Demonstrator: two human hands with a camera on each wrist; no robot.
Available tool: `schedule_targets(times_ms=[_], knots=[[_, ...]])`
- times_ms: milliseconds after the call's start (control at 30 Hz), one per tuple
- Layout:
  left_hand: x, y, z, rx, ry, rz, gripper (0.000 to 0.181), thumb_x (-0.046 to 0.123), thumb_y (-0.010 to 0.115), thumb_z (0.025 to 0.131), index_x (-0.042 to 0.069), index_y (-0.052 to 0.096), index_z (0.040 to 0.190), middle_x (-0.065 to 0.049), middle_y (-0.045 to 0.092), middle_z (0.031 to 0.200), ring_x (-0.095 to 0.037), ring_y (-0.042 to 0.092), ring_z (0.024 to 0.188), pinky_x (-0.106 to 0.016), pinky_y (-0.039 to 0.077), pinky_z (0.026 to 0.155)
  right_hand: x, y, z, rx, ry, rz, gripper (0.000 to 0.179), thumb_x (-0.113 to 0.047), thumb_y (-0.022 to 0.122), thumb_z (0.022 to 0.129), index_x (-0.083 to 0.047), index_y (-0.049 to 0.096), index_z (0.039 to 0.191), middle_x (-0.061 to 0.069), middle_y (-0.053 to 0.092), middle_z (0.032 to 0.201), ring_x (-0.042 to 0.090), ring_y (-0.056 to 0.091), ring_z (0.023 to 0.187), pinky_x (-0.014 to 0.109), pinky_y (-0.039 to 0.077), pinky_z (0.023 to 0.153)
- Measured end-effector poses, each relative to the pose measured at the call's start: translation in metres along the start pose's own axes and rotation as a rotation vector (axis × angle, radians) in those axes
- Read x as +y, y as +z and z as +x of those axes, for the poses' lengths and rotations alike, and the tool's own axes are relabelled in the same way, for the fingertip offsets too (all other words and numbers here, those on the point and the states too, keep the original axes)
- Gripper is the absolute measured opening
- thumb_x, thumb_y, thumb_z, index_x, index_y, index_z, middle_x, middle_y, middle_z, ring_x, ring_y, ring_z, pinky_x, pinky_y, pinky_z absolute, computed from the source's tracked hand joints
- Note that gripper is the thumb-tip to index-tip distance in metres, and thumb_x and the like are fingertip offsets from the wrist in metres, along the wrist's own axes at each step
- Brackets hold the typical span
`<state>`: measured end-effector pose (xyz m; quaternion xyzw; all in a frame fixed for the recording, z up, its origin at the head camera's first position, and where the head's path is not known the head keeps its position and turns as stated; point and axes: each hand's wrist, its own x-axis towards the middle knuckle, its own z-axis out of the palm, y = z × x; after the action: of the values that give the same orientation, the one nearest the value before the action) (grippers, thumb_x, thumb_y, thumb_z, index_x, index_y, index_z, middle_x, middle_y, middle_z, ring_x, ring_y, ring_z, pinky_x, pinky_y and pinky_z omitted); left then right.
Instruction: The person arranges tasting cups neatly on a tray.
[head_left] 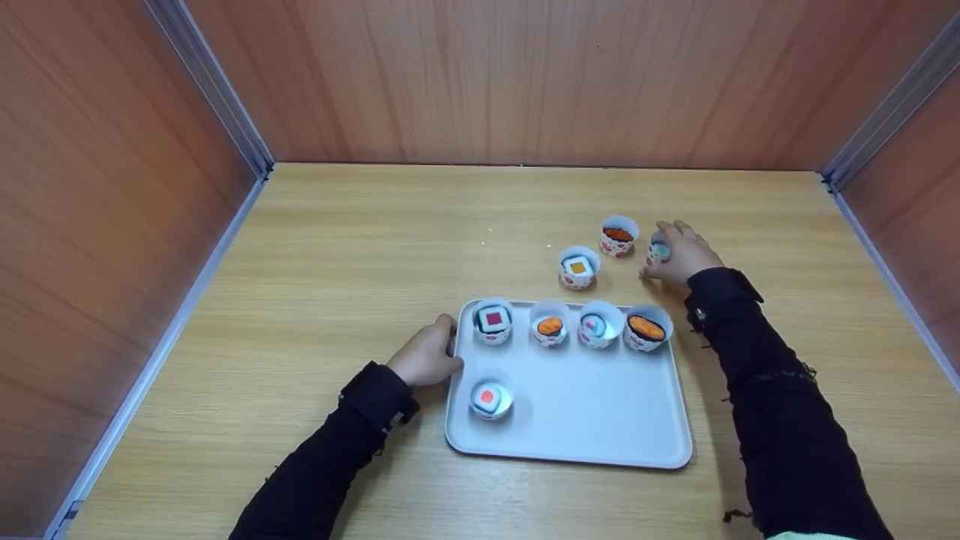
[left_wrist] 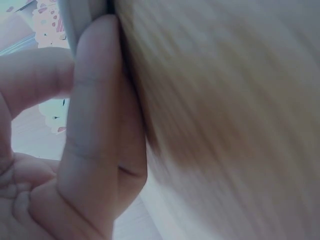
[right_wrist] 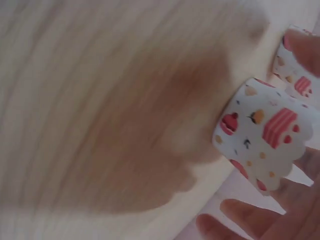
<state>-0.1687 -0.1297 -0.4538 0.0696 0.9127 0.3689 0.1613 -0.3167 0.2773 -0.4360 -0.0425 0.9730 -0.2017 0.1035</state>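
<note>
- One patterned cup (head_left: 658,251), beyond the tray (head_left: 592,416) near its far right corner; squat and round, no marked long axis, scalloped paper lip, pale greenish filling.
- One right hand (head_left: 687,255), the nearer, thumb and fingers set around that cup; I cannot tell from the wrist view whether they pinch it.
- One left hand (head_left: 426,356), gripping the tray's left rim, well apart from that cup.
- Tray: pale, smooth, corners rounded, rim raised, long axis running left to right.
- Two loose cups beyond the tray's far edge: a red-topped cup (head_left: 619,236) and a yellow-square cup (head_left: 578,268).
- Four cups I count in a row along the tray's far edge, left to right: dark-red-square cup (head_left: 493,321), small orange-topped cup (head_left: 549,325), pale-blue-filled cup (head_left: 598,325), large orange-topped cup (head_left: 646,328).
- One pink-centred cup (head_left: 490,397), on the tray's left side, nearer me.
- Wooden table (head_left: 337,247) under the tray, grain fine and light.
</note>
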Motion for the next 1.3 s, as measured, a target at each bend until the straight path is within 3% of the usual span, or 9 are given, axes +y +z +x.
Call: schedule_targets(times_ms=[167, 367, 567, 833, 1000, 1300], knots=[[-0.001, 0.001, 0.001, -0.009, 0.004, -0.004, 0.039, 0.0, 0.064, 0.082, 0.0, 0.048, 0.117, -0.005, 0.052, 0.081, -0.018, 0.051, 0.07, -0.027, 0.042, 0.06, 0.001, 0.001, 0.0, 0.003, 0.006, 0.024, 0.081, -0.016, 0.068, 0.086, 0.0, 0.023, 0.152, 0.033, 0.022, 0.152, 0.05, 0.032, 0.135, 0.062, 0.028, 0.112], [-0.001, 0.001, 0.0, -0.006, 0.008, -0.001, 0.038, 0.0, 0.064, 0.082, 0.0, 0.048, 0.117, -0.004, 0.052, 0.08, -0.017, 0.051, 0.07, -0.027, 0.042, 0.061, 0.002, -0.001, -0.002, -0.001, 0.047, 0.088, 0.076, -0.006, 0.065, 0.085, 0.001, 0.026, 0.15, 0.032, 0.029, 0.148, 0.047, 0.036, 0.131, 0.061, 0.029, 0.111], [-0.001, 0.001, 0.001, -0.002, 0.007, 0.001, 0.038, 0.0, 0.064, 0.082, 0.0, 0.048, 0.116, -0.004, 0.051, 0.079, -0.017, 0.05, 0.07, -0.027, 0.041, 0.061, 0.005, -0.004, -0.005, 0.007, 0.061, 0.136, 0.075, -0.011, 0.069, 0.084, 0.007, 0.028, 0.144, 0.032, 0.037, 0.144, 0.044, 0.039, 0.128, 0.059, 0.03, 0.111], [0.0, 0.0, 0.001, 0.0, 0.0, -0.009, 0.037, -0.001, 0.064, 0.081, 0.0, 0.049, 0.115, -0.003, 0.05, 0.077, -0.017, 0.049, 0.066, -0.026, 0.04, 0.058, -0.001, -0.012, -0.016, 0.028, 0.019, 0.118, 0.075, -0.023, 0.072, 0.084, 0.006, 0.034, 0.141, 0.03, 0.045, 0.138, 0.042, 0.045, 0.124, 0.058, 0.034, 0.109], [-0.001, 0.0, 0.002, -0.001, 0.0, -0.014, 0.037, -0.001, 0.064, 0.081, -0.001, 0.049, 0.114, -0.003, 0.05, 0.078, -0.017, 0.049, 0.067, -0.027, 0.04, 0.059, -0.015, -0.019, -0.029, 0.05, -0.041, 0.112, 0.075, -0.024, 0.074, 0.084, 0.005, 0.037, 0.141, 0.029, 0.044, 0.139, 0.043, 0.045, 0.125, 0.059, 0.034, 0.108], [-0.003, 0.0, 0.003, 0.01, 0.013, -0.013, 0.038, -0.002, 0.064, 0.08, 0.0, 0.049, 0.115, -0.003, 0.051, 0.078, -0.017, 0.049, 0.068, -0.027, 0.041, 0.059, -0.053, -0.025, -0.065, 0.094, -0.228, 0.135, 0.072, -0.025, 0.074, 0.085, 0.002, 0.041, 0.142, 0.025, 0.048, 0.138, 0.041, 0.05, 0.122, 0.058, 0.041, 0.102]])
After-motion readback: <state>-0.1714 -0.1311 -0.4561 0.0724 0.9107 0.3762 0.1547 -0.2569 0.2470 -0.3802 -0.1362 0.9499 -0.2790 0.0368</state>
